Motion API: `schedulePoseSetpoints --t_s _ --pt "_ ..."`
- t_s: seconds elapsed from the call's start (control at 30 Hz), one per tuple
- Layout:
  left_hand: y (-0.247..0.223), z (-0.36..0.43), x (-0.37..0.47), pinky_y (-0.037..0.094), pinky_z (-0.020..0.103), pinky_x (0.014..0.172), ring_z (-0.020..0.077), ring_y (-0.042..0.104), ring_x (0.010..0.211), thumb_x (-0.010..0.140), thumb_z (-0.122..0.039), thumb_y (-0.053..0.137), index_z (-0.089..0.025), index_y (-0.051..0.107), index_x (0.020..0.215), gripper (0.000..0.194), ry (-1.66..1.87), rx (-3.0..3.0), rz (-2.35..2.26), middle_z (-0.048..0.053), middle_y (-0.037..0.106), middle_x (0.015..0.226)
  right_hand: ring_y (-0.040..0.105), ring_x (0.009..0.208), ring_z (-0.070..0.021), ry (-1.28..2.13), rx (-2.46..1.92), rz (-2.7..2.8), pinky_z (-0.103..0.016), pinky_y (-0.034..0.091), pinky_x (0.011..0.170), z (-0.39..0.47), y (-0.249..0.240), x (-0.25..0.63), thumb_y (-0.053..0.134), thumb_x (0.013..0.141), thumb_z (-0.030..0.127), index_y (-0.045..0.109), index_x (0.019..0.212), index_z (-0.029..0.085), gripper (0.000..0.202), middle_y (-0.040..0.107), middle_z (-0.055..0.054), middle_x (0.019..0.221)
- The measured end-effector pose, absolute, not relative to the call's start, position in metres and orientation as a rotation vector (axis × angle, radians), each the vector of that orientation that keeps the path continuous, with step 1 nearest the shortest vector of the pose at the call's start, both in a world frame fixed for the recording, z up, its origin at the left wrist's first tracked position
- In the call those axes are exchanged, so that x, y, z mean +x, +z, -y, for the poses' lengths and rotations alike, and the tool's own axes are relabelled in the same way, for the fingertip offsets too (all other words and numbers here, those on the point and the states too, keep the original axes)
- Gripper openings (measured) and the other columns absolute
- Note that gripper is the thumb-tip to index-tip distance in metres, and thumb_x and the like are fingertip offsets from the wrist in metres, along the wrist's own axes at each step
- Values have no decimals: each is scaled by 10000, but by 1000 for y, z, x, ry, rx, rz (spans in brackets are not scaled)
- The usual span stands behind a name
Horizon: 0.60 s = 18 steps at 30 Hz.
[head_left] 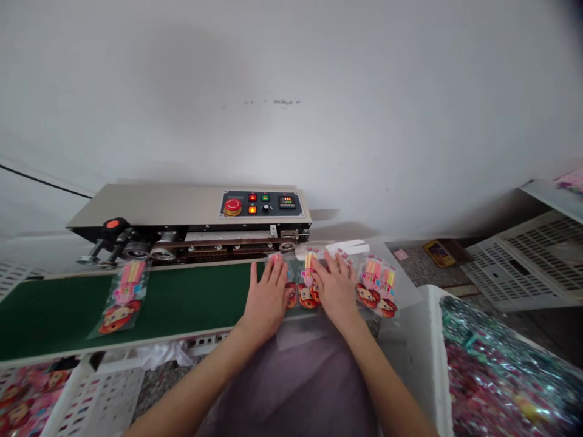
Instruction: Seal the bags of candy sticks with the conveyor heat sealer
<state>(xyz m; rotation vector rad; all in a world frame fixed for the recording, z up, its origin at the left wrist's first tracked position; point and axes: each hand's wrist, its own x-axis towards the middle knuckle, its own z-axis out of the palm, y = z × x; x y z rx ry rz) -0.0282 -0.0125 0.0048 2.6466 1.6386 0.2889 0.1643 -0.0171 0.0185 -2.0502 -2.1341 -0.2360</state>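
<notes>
My left hand point(268, 296) lies palm down at the right end of the green conveyor belt point(195, 303), its fingers stretched over a clear printed packet that it mostly covers. Just right of it is a packet of pink and yellow sticks point(306, 282) with a red-haired cartoon head. My right hand point(336, 286) rests flat with fingers spread, touching this packet and others beneath it. Beyond that hand, overlapping packets point(376, 285) lie on a pale surface. Another packet point(122, 297) lies alone on the left part of the belt.
Behind the belt stands a band sealing machine point(182, 206) with a red stop button point(232, 206) and lit display. A white foam box point(432, 340) of shiny wrappers is at right. White crates point(523, 261) stand at far right; a crate point(95, 388) is below the belt.
</notes>
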Motion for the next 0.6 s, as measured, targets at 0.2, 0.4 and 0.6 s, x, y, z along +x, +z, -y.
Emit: schedulePoseSetpoints --t_s 0.2,0.4,0.6 --pt "28 20 -47 154 630 1211 352 361 1459 1030 -369 362 -125 548 1420 496 325 2576 -1719 147 453 1545 443 1315 -335 -352 -2125 2004 -538 304 1071 29 16 184 403 1013 381 619 1341 196 434 559 -139 1450" --pt "32 18 -6 153 563 1229 288 322 1481 992 -281 385 -141 459 1473 507 278 2795 -1190 108 416 1580 486 1260 -336 -441 -2142 2066 -535 341 1042 28 2 195 431 998 386 644 1313 206 422 545 -134 1462" --pt "11 -5 6 260 548 1182 286 310 1478 996 -269 389 -114 397 1485 513 272 2824 -1074 137 347 1613 539 1200 -319 -414 -2239 2113 -490 400 1007 27 8 203 387 1002 378 587 1378 201 461 537 -126 1469"
